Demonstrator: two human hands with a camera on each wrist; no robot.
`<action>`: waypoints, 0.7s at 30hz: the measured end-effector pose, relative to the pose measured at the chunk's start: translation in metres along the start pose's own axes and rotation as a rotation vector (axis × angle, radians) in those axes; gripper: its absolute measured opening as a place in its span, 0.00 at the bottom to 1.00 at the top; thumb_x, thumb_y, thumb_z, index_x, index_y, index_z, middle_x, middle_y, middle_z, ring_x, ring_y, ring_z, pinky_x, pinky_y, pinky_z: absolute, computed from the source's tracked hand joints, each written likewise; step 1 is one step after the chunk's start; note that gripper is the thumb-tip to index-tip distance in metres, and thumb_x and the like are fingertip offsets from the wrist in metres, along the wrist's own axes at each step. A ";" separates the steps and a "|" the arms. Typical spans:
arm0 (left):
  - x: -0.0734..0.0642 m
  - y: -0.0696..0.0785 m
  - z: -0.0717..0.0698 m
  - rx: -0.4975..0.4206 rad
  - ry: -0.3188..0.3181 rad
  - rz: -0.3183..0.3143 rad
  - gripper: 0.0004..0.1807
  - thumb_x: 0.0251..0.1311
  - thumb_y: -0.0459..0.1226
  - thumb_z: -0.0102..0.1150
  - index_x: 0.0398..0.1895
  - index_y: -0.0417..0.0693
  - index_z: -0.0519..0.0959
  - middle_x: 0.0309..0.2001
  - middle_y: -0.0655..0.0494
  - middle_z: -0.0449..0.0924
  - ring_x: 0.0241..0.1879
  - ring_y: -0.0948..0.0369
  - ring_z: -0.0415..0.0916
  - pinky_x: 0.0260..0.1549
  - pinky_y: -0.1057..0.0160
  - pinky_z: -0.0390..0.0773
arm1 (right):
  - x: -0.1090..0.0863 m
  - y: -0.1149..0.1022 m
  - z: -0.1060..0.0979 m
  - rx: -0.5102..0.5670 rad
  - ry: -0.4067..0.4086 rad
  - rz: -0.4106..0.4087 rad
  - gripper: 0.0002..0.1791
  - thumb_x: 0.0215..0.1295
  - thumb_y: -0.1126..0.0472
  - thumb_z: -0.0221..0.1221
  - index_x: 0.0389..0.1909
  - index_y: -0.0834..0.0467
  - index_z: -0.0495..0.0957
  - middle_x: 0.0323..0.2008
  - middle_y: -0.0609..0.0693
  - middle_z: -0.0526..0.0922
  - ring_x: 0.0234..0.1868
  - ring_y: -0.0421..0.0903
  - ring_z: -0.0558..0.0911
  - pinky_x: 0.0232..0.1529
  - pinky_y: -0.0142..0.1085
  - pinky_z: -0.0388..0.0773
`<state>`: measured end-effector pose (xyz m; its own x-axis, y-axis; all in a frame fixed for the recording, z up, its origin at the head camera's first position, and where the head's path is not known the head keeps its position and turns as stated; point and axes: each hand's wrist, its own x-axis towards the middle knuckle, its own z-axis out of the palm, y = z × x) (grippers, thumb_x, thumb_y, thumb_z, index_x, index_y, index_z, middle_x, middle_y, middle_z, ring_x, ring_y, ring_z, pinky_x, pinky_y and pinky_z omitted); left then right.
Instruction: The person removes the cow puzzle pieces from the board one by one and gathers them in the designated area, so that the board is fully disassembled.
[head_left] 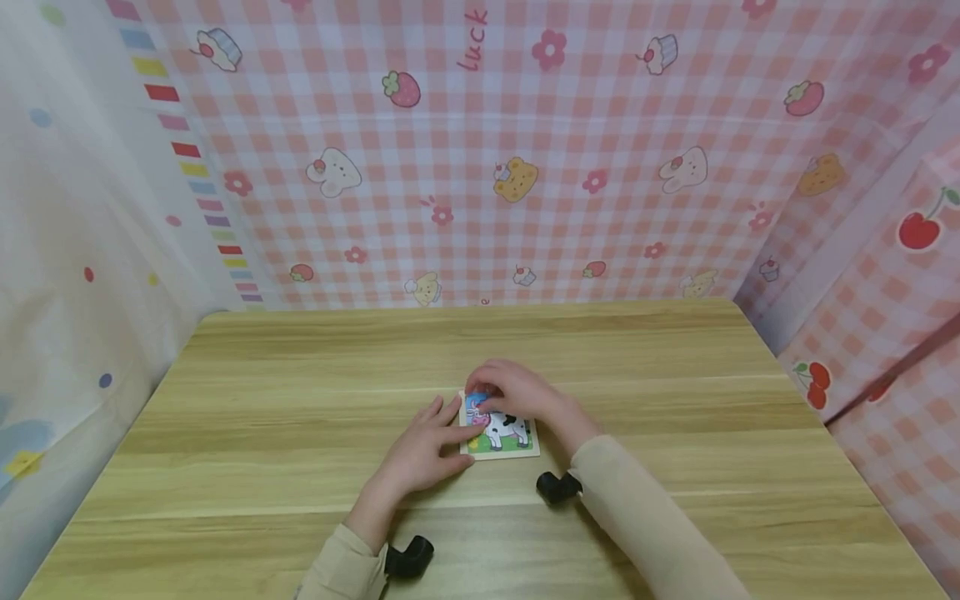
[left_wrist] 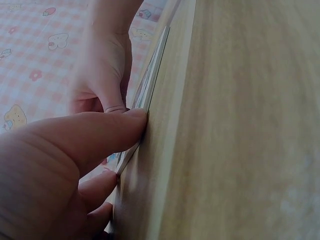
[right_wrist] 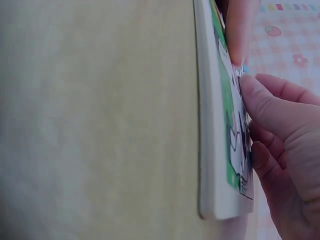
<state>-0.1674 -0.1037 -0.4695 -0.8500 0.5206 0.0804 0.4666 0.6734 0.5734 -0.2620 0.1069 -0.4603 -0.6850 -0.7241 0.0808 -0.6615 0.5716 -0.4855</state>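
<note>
You're touching a cow board (head_left: 512,435), left grip (head_left: 422,450) spread at nine o'clock, right grip (head_left: 519,390) at twelve, its hold unclear.

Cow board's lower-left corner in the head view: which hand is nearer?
Left. The left hand has its thumb at that corner of the cow board; the right hand is over the board's upper part.

From my end I've got a white cow with black patches and pink muzzle on the little board (head_left: 504,435), lower middle of the head view, green below, blue above. Sleeves (head_left: 645,510) plain beige, table (head_left: 300,375) yellowish woodgrain, upper backdrop (head_left: 480,125) pink-and-white gingham, left curtain (head_left: 75,208) white with coloured dots.
</note>
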 end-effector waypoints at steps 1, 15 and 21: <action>0.000 0.000 0.000 -0.003 0.001 0.000 0.24 0.61 0.42 0.66 0.61 0.53 0.80 0.73 0.38 0.58 0.73 0.35 0.47 0.69 0.35 0.49 | -0.001 0.000 0.001 0.006 0.007 0.010 0.14 0.63 0.60 0.67 0.49 0.53 0.80 0.44 0.45 0.80 0.44 0.42 0.77 0.50 0.37 0.76; -0.001 -0.001 0.001 -0.017 0.005 -0.001 0.24 0.61 0.42 0.67 0.61 0.53 0.80 0.73 0.38 0.58 0.73 0.35 0.47 0.69 0.36 0.48 | -0.006 -0.002 0.011 0.126 0.163 0.105 0.07 0.65 0.62 0.65 0.42 0.56 0.82 0.36 0.45 0.79 0.38 0.41 0.76 0.43 0.36 0.76; 0.000 0.001 0.000 -0.015 0.004 0.010 0.24 0.61 0.42 0.66 0.61 0.52 0.80 0.73 0.37 0.58 0.73 0.34 0.47 0.69 0.35 0.48 | -0.009 0.000 0.011 0.257 0.171 0.119 0.03 0.65 0.63 0.65 0.38 0.56 0.81 0.34 0.44 0.80 0.36 0.40 0.77 0.42 0.35 0.76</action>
<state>-0.1669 -0.1037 -0.4689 -0.8462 0.5252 0.0899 0.4718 0.6601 0.5846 -0.2531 0.1091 -0.4707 -0.8083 -0.5707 0.1445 -0.4900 0.5161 -0.7025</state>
